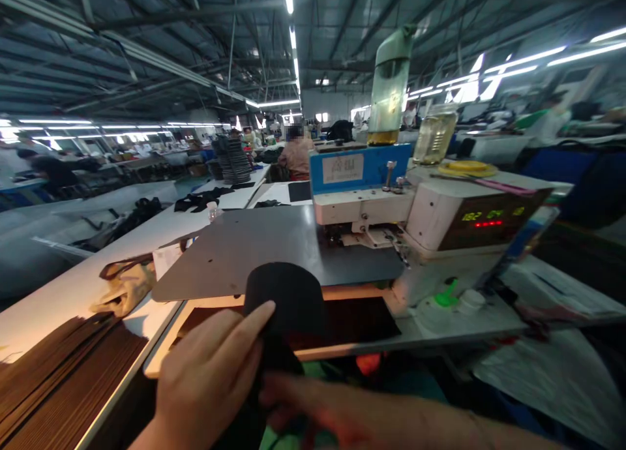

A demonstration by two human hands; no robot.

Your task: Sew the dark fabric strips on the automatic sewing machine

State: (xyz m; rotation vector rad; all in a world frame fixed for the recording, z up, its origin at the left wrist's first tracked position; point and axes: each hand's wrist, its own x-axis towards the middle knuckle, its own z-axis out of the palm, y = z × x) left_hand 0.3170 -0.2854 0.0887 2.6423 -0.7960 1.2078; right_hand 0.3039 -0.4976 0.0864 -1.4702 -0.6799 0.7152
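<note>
A black curved piece of material [286, 300] stands up in front of the grey metal plate. My left hand [210, 372] is closed on its lower left part, with the index finger lying along its face. Below the piece, at the bottom centre, is my right hand [303, 404]; it is smeared by motion, and its fingers cannot be made out. Just beyond is a sewing machine [362, 205] with a blue top cover. Flat dark pieces [364, 318] lie on the table edge under the plate.
The grey plate [220, 248] juts out left of the machine. Stacked brown strips [73, 378] and a tan cloth bundle [130, 287] lie on the left table. A display box [482, 215], a jar [435, 137] and a green-tipped bottle [446, 299] are at right. A person [296, 153] sits ahead.
</note>
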